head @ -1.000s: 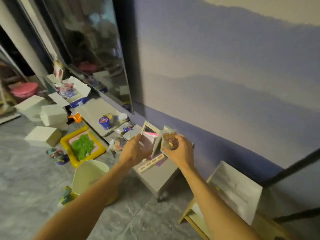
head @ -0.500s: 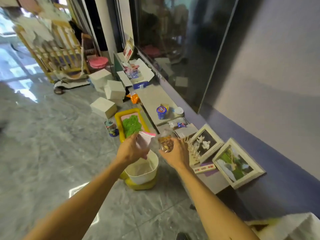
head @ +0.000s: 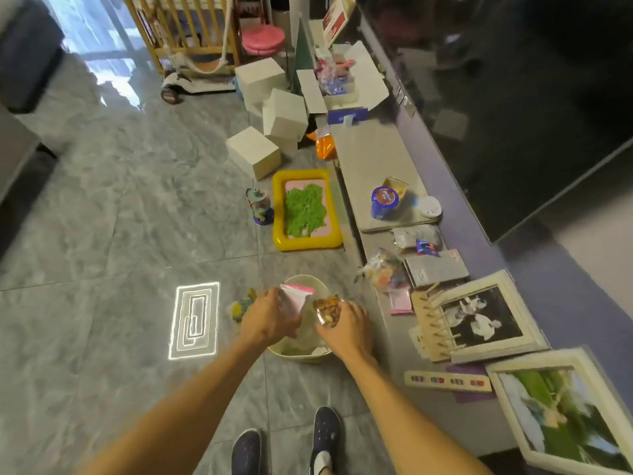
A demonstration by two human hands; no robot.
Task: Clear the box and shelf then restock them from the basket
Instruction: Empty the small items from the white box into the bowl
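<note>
A round cream basket (head: 310, 354) stands on the floor beside the low grey shelf (head: 376, 156). My left hand (head: 270, 317) holds a clear zip bag with a pink strip (head: 294, 298) right above the basket. My right hand (head: 346, 329) grips a clear snack packet with brown pieces (head: 327, 308), also over the basket. An open white box (head: 342, 82) with colourful items stands at the shelf's far end. Both hands hide most of the basket's inside.
On the shelf lie a blue cup (head: 384, 202), a candy bag (head: 383, 274), a grey booklet (head: 435, 267), a wooden rack (head: 430, 323) and two framed pictures (head: 486, 317). A yellow tray of green sand (head: 305, 209), white boxes (head: 253, 156) and a toy (head: 260, 205) sit on the floor.
The view swung from the wall down to the floor. Both hands carried the two packets away from the shelf and lowered them over the basket.
</note>
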